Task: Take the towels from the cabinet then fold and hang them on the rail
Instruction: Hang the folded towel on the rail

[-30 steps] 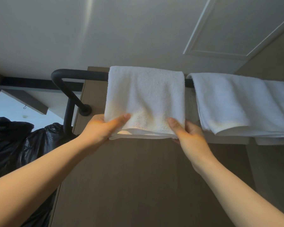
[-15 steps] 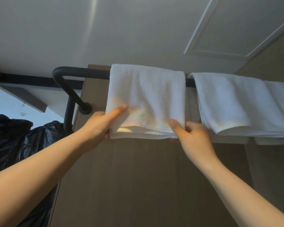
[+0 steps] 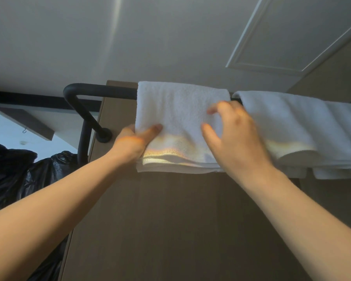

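My left hand (image 3: 133, 144) pinches the bottom left corner of the towel (image 3: 178, 110). My thumb (image 3: 153, 128) is on the front and my other fingers are hidden behind. That is the same as a moment ago.

My right hand (image 3: 238, 138) is the one that moved. A moment ago it was pinching the bottom right corner. Now it has let go and gone up, in front of the right side of the towel. Its fingers (image 3: 221, 106) are spread out and a little bent, and they hold nothing. The hand looks blurry, so I cannot tell if it touches the cloth or is only in front of it. I think I am about to pat the towel flat, so this one is almost done.

The towel hangs folded over the black rail (image 3: 101, 91), near its left end, in front of the wooden board (image 3: 170, 220). Just to the right, the other towels (image 3: 282, 122) hang on the same rail, very near mine. I cannot see the cabinet, so I cannot say if more towels wait there. Off to the left are black bags (image 3: 12, 175). Above it all is the white ceiling (image 3: 130, 37).
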Demonstrator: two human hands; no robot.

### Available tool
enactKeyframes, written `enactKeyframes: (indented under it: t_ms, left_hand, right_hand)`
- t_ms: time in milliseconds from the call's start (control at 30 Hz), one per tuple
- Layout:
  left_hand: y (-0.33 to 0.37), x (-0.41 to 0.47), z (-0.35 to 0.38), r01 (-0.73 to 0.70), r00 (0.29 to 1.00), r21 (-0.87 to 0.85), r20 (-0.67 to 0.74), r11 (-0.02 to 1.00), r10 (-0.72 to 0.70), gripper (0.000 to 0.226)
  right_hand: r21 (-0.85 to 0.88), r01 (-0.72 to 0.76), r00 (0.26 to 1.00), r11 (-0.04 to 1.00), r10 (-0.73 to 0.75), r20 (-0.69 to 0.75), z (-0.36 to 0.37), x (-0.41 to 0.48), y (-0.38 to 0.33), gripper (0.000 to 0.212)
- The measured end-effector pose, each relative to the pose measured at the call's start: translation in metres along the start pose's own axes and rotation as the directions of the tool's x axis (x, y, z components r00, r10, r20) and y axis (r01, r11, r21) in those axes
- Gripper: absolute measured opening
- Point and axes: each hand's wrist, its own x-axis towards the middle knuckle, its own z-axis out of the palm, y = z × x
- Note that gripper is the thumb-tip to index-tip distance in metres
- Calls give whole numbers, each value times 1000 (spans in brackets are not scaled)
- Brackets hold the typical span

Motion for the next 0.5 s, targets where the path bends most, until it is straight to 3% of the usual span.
enactKeyframes:
  t_ms: [133,233,500]
  left_hand:
    - [0,0,0,4,1000,-6,-1,1000,-4,33]
    - [1,0,0,0,1000,4,0,1000,0,31]
    - [6,-1,18,24,998,-36,67,999,-22,31]
  right_hand:
    - [-199,123,984,972,-93,154,35,71,-11,42]
    - [-254,124,965,959,-57,254,58,99,-14,47]
    - [-310,99,991,946,-64,120,62,99,13,51]
